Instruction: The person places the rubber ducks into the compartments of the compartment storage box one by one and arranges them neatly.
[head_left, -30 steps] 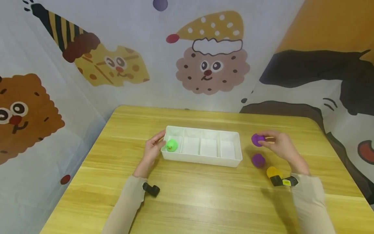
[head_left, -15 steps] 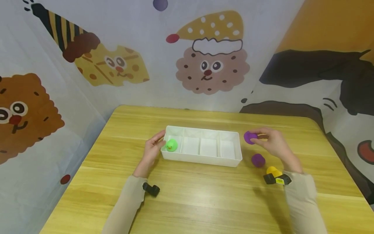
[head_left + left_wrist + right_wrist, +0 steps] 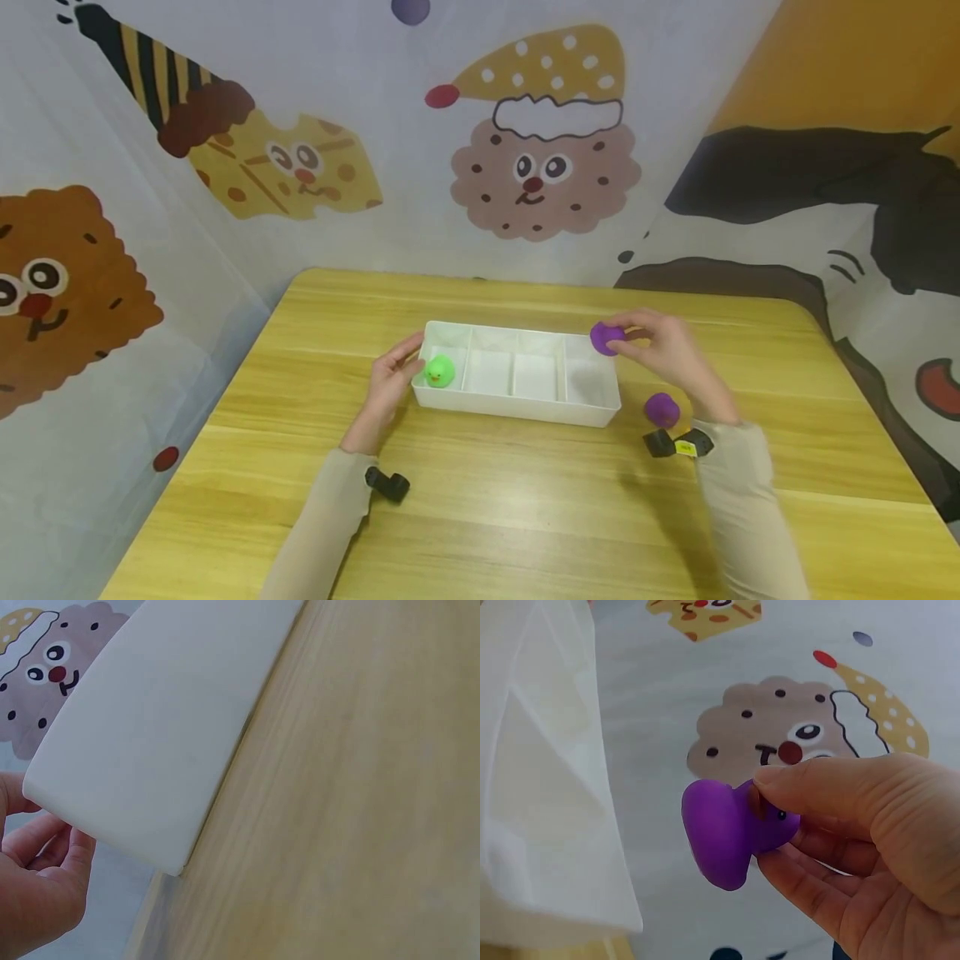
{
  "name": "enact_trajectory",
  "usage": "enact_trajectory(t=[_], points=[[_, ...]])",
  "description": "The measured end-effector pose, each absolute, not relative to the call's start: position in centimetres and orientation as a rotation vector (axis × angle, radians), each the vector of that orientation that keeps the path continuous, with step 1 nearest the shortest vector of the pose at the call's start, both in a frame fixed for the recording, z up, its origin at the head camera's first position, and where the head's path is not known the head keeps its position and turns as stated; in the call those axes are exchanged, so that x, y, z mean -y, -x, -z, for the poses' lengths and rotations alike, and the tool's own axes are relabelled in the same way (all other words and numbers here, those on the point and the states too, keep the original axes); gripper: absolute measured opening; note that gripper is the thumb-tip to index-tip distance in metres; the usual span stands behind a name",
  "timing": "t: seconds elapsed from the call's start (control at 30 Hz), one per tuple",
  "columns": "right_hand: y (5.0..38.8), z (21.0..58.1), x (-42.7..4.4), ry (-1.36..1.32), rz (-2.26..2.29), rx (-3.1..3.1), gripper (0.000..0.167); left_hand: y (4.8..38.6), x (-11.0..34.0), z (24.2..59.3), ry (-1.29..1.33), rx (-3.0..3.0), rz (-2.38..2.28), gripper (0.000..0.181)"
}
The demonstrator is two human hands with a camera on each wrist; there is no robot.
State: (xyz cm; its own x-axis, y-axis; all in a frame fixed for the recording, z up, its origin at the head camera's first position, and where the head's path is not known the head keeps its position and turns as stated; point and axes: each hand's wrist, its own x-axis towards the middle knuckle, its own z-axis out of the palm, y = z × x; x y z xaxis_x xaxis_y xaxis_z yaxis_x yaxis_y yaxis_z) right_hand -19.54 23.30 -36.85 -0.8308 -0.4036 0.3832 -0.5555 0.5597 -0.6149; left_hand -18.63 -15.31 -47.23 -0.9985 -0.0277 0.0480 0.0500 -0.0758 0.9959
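Note:
My right hand (image 3: 671,350) pinches a purple rubber duck (image 3: 716,832) by its head, between thumb and fingers. In the head view, this duck is over the back right corner of a white tray (image 3: 517,408) with several compartments. My left hand (image 3: 392,379) holds the tray's left end; in the left wrist view its curled fingers (image 3: 75,851) lie against the end wall. A green rubber duck (image 3: 439,371) sits in the leftmost compartment, close to the left thumb. On the table right of the tray lies another purple toy (image 3: 662,410), below the right hand.
Everything stands on a wooden table (image 3: 480,517). A curtain with cartoon prints (image 3: 337,250) hangs behind and to the left. A yellow toy near the right wrist is almost wholly hidden by the wrist camera (image 3: 675,444).
My right hand has carried the purple duck leftward, from right of the tray to above its right end. The left hand and the tray have stayed in place.

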Motion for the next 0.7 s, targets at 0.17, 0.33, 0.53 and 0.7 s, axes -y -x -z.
enact_trajectory(t=[0.17,0.33,0.53,0.7], points=[[19.9,36.4,-22.0,-0.826,-1.150,2.615,0.030,18.6,15.3,47.2,0.032,2.089,2.275,0.041],[20.3,36.2,-20.6,-0.866,-1.217,2.601,0.030,18.7,15.4,47.3,0.040,2.094,2.276,0.041],[20.7,36.2,-18.8,-0.916,-1.265,2.592,0.028,18.7,15.4,47.3,0.036,2.091,2.272,0.041],[21.0,36.4,-17.3,-0.992,-1.310,2.581,0.027,18.7,15.4,47.4,0.037,2.098,2.266,0.041]])
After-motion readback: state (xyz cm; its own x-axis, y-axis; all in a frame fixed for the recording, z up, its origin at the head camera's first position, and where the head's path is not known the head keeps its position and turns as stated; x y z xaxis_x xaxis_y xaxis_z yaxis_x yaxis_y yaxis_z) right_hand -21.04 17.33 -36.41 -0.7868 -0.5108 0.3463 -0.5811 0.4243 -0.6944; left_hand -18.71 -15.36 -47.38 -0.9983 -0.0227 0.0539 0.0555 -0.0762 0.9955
